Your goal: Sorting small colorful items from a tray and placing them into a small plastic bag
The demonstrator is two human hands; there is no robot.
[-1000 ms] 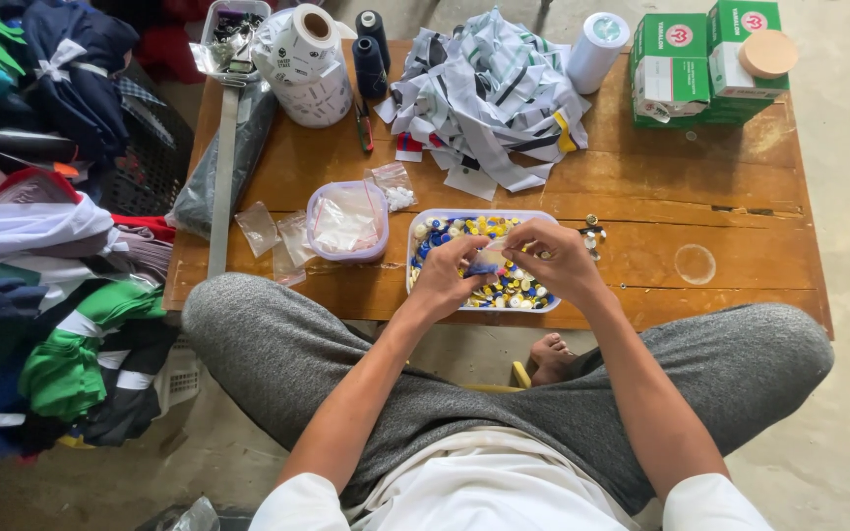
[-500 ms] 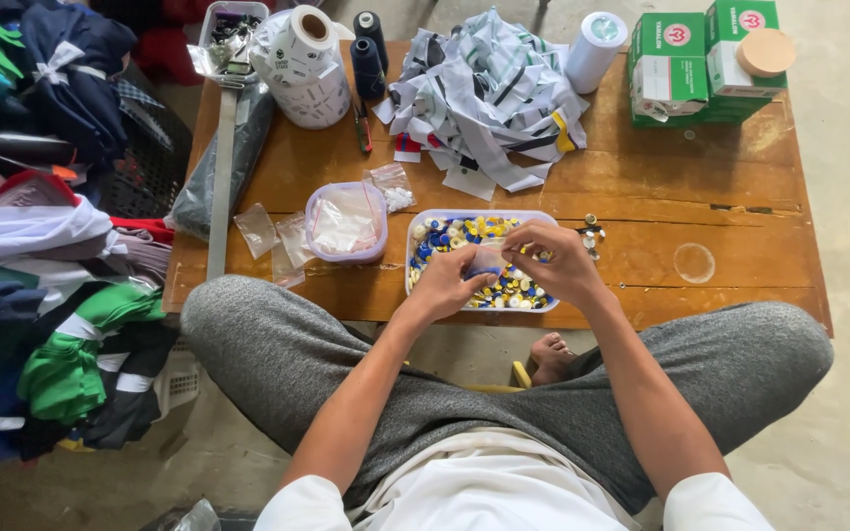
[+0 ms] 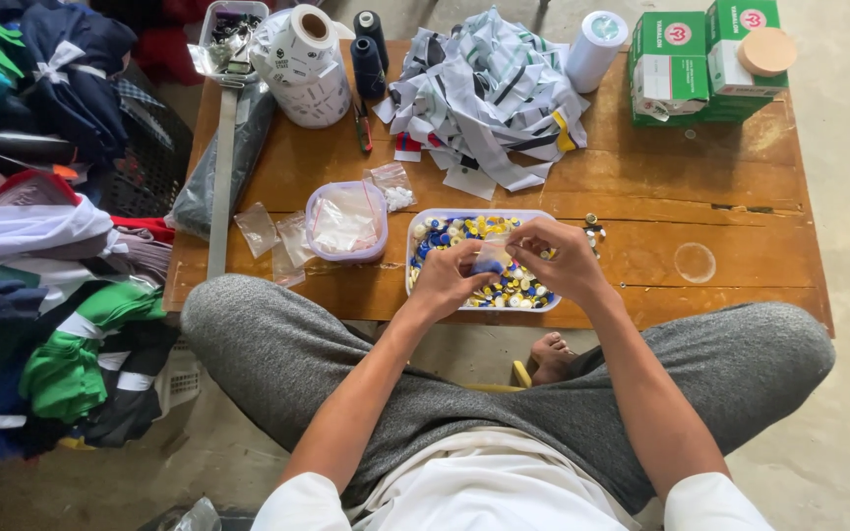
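Note:
Both my hands hover over a clear rectangular tray [image 3: 423, 222] filled with several blue, yellow and white buttons, at the near edge of a low wooden table [image 3: 641, 197]. My left hand [image 3: 448, 280] pinches a small clear plastic bag [image 3: 491, 258] by its left side. My right hand [image 3: 561, 258] holds the bag's right side, fingertips pinched at its top. Whether a button is between those fingertips I cannot tell. My knees in grey trousers sit under the table edge.
A clear tub [image 3: 346, 221] of small plastic bags stands left of the tray, with loose bags [image 3: 256, 229] beside it. Farther back lie a heap of fabric strips [image 3: 484, 93], a paper roll [image 3: 309, 61], thread cones [image 3: 368, 54] and green boxes [image 3: 700, 59]. Folded clothes [image 3: 41, 295] pile up on the left.
My hands have come closer together above the tray. The small clear bag now sits between them, and my right fingertips have moved to its top.

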